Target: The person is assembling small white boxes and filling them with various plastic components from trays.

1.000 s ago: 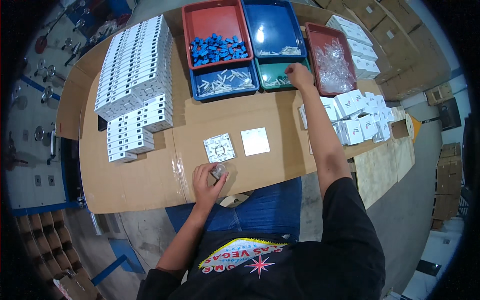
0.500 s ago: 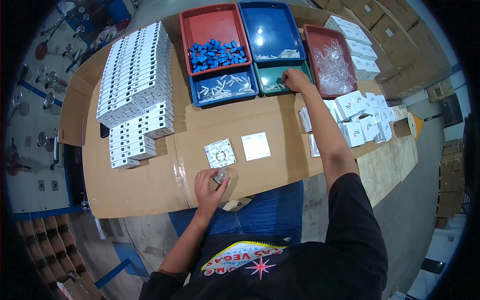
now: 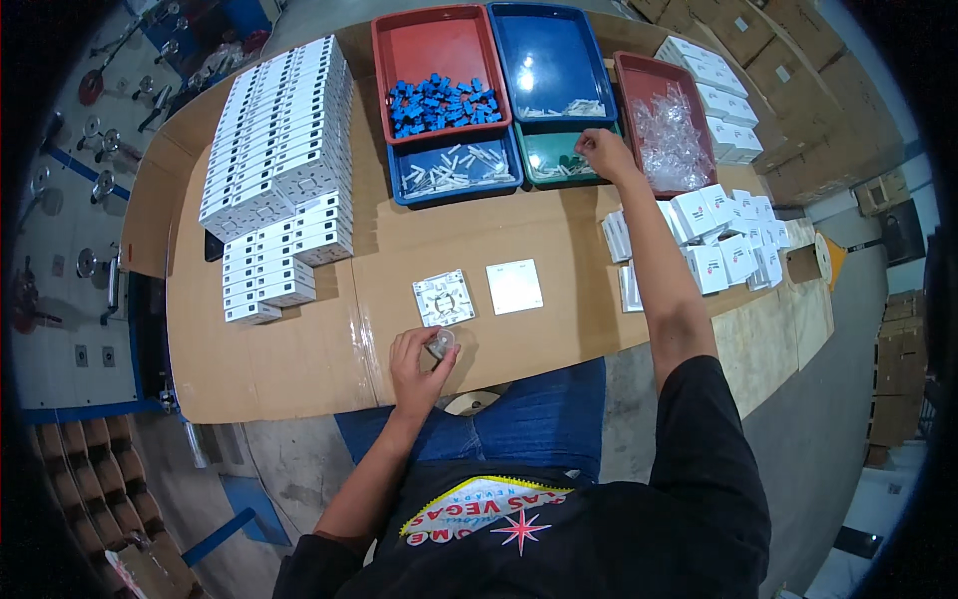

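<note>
Green plastic tray (image 3: 542,143): my right hand (image 3: 607,156) still over it, fingertips bunched, hold unclear; nothing brought back yet.
Clear plastic cup (image 3: 442,342): in my curled left hand (image 3: 411,367), beside the patterned white square plate (image 3: 444,299).

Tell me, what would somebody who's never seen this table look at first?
Probably the pile of bright blue pieces in the big red tray at the top middle, because their colour pops. Next might be the tall white stack on the left of the cardboard-covered table. Then perhaps the right grip at the small green tray, and the left grip holding a small clear piece near the front edge.
</note>
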`<action>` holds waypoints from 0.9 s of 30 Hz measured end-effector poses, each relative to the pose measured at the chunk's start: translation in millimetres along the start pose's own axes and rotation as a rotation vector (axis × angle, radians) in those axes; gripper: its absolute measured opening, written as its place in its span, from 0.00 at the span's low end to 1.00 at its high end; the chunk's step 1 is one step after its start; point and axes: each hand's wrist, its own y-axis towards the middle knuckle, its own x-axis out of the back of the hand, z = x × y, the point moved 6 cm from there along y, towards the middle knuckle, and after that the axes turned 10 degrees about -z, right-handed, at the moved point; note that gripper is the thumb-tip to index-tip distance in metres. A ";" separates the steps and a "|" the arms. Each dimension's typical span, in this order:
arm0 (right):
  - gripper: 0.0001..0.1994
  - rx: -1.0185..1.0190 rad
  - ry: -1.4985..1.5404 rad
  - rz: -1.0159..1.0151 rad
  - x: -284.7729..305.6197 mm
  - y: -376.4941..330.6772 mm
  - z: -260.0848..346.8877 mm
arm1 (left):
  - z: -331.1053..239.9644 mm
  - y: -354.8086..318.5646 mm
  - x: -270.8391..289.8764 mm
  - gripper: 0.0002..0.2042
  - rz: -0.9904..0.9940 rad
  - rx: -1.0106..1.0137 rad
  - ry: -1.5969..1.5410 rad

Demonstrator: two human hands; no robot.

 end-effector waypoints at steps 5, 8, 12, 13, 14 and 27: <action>0.08 0.046 0.239 -0.011 19.2 -38.3 46.0 | 2.9 0.2 1.3 0.18 -0.028 0.002 0.028; 0.09 0.041 0.412 0.000 10.6 -91.9 68.0 | -0.3 5.0 -2.0 0.18 -0.033 -0.010 0.022; 0.08 -0.137 0.731 0.202 -9.2 -180.5 119.7 | -1.3 8.4 3.1 0.17 -0.022 -0.007 0.002; 0.07 -0.199 0.812 0.247 -18.5 -200.3 123.8 | -1.2 9.2 1.3 0.17 -0.006 -0.006 -0.008; 0.07 -0.194 0.817 0.267 -19.0 -217.7 141.1 | 1.0 8.4 2.7 0.17 -0.015 0.008 0.003; 0.05 0.049 0.683 0.244 -22.5 -291.7 252.4 | 0.4 -0.3 8.9 0.20 -0.026 -0.037 -0.052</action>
